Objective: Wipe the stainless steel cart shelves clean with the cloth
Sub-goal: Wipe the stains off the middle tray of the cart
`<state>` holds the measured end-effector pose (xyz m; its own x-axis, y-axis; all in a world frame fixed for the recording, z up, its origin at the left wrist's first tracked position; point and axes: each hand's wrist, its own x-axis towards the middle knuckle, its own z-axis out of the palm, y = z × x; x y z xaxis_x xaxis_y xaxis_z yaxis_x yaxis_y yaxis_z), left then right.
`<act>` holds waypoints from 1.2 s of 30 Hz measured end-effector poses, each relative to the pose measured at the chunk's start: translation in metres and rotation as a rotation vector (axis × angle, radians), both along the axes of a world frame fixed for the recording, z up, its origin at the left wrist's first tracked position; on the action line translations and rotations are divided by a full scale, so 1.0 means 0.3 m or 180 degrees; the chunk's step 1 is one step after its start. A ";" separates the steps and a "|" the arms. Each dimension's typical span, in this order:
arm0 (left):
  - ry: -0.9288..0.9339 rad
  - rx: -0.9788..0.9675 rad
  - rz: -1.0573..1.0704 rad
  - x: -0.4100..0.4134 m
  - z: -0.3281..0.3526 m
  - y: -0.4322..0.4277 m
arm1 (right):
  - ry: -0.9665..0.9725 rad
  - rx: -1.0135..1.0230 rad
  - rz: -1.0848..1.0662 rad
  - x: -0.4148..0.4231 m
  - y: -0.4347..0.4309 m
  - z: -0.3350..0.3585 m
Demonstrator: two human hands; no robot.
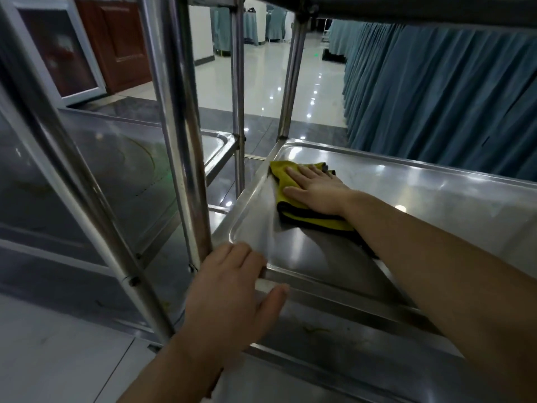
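A yellow cloth with a dark edge (283, 177) lies on the middle steel cart shelf (406, 187), near its far left corner. My right hand (316, 189) presses flat on the cloth, fingers spread and pointing left. My left hand (232, 289) grips the near left corner of the same shelf's rim, fingers over the top and thumb under the edge. A lower shelf (348, 341) shows beneath, with small yellowish specks on it. The underside of the top shelf crosses the upper edge of the view.
Upright steel posts (186, 126) stand at the shelf's left corners. A second steel cart (122, 158) sits close on the left. Blue pleated drapes (436, 91) run along the right behind the cart. Glossy tiled floor (261, 82) stretches ahead.
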<state>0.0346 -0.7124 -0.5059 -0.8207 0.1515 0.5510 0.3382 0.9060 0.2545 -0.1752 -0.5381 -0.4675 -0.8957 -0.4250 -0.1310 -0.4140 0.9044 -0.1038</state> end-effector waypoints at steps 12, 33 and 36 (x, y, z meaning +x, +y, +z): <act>-0.0338 -0.0667 -0.0527 -0.026 0.130 0.498 | -0.0004 -0.0049 -0.0749 0.149 0.596 0.000; -0.0642 -0.1030 -0.1586 0.062 0.126 1.258 | 0.0114 0.0173 -0.2641 0.574 1.749 0.015; -0.0677 -0.1008 -0.1650 0.062 0.141 1.243 | 0.0102 0.0201 -0.2838 0.630 1.764 0.014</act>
<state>0.0533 -0.3395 -0.4635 -0.6836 0.6865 0.2477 0.7240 0.6808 0.1112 0.0139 -0.0088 -0.4633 -0.8933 0.4382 -0.0999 0.4439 0.8950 -0.0434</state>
